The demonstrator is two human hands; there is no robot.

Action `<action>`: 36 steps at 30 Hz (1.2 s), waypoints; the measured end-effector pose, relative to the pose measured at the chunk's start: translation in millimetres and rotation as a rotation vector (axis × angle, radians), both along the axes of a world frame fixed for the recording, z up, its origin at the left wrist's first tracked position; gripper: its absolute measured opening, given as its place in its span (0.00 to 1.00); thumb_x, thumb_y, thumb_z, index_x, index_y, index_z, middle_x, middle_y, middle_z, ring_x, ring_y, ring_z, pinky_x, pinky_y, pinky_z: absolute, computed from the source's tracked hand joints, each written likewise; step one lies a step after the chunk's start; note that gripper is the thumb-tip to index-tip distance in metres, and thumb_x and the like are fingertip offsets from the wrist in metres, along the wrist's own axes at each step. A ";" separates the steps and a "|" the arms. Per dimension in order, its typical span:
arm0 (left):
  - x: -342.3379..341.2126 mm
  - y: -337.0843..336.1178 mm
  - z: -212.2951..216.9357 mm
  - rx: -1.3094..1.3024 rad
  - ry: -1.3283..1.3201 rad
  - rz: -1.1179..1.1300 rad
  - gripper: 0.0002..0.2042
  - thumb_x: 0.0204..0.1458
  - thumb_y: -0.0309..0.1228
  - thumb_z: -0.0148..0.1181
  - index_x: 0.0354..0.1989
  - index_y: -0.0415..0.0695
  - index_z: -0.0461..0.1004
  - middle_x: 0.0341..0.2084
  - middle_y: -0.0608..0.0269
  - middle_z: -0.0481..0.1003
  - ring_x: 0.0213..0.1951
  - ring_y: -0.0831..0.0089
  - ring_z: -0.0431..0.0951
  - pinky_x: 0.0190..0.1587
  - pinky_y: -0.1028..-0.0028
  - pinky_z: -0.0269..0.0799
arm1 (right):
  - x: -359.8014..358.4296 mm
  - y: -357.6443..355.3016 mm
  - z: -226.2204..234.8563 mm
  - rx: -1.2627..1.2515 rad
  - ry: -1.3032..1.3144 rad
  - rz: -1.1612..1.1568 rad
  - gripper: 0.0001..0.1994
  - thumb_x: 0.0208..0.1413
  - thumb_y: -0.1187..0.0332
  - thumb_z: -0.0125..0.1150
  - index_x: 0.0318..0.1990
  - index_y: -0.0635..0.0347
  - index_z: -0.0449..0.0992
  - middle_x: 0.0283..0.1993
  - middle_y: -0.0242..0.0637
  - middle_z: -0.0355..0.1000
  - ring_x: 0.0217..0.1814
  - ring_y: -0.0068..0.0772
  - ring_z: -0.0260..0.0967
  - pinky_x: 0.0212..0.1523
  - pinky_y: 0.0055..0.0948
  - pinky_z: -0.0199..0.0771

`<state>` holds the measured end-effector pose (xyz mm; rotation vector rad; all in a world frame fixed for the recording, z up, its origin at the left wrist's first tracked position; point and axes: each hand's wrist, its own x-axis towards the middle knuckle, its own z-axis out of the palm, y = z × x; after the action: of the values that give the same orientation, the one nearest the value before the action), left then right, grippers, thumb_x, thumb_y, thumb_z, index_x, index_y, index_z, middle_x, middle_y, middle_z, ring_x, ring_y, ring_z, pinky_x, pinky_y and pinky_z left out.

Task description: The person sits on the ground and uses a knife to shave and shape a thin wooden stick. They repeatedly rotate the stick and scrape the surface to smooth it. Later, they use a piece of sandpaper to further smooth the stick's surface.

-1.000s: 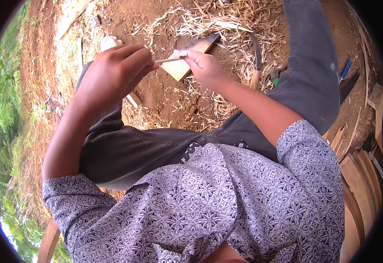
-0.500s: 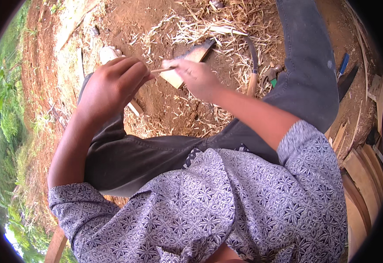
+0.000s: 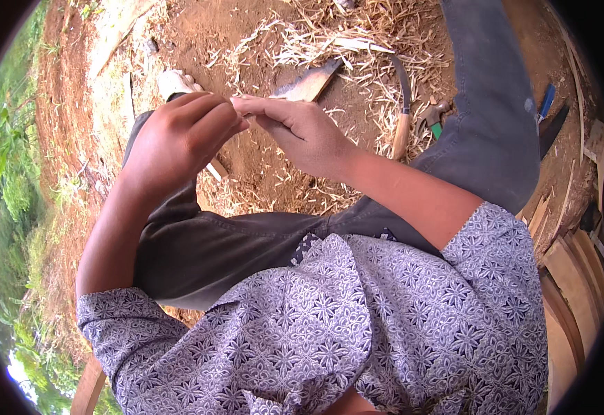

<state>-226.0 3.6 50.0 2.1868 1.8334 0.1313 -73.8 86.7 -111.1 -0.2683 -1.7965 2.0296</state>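
My left hand (image 3: 184,135) is closed, its fingers curled and pinched at the tips. My right hand (image 3: 309,135) meets it, fingers pressed together and thumb beneath, right at the left fingertips. Between them is a thin wooden stick (image 3: 244,115), almost wholly hidden by the fingers now; the earlier picture shows more of it. Past my right hand, on the ground, lies a wedge-shaped piece of wood (image 3: 310,86) with a dark end, partly covered by that hand.
A sickle (image 3: 401,131) with a wooden handle lies right of the hands, beside a hammer (image 3: 433,119) with a green grip. Wood shavings (image 3: 295,45) litter the brown soil. Curved boards (image 3: 573,270) are stacked at the right, near a dark blade (image 3: 554,131). My trousered legs frame the ground.
My right hand has moved left along the stick, up against my left hand, so the stick's visible length has shrunk. My left hand stays nearly in place.
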 end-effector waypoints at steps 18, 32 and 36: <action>-2.4 1.9 2.7 -0.027 0.015 0.096 0.10 0.54 0.31 0.65 0.27 0.42 0.69 0.23 0.58 0.71 0.27 0.57 0.75 0.29 0.61 0.72 | 9.8 3.5 5.4 -0.006 -0.323 0.074 0.15 0.69 0.67 0.45 0.55 0.59 0.77 0.52 0.48 0.78 0.55 0.44 0.77 0.54 0.35 0.77; -6.4 -3.2 -2.8 0.007 0.043 0.093 0.09 0.52 0.27 0.67 0.28 0.40 0.71 0.22 0.59 0.73 0.24 0.62 0.75 0.27 0.64 0.71 | -6.3 2.8 -8.4 0.035 -0.115 -0.035 0.15 0.67 0.70 0.46 0.54 0.61 0.77 0.48 0.47 0.79 0.51 0.41 0.79 0.54 0.36 0.77; 0.5 -3.7 2.1 -0.037 0.051 0.133 0.13 0.56 0.34 0.64 0.26 0.42 0.67 0.21 0.59 0.71 0.25 0.58 0.76 0.26 0.61 0.72 | 6.1 1.9 -8.6 0.025 -0.138 0.036 0.15 0.70 0.68 0.44 0.55 0.61 0.76 0.51 0.43 0.79 0.53 0.36 0.77 0.56 0.32 0.74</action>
<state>-225.6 -0.1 52.1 2.0612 1.9932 0.0692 -67.7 88.6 -119.7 -0.3790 -1.9205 2.0563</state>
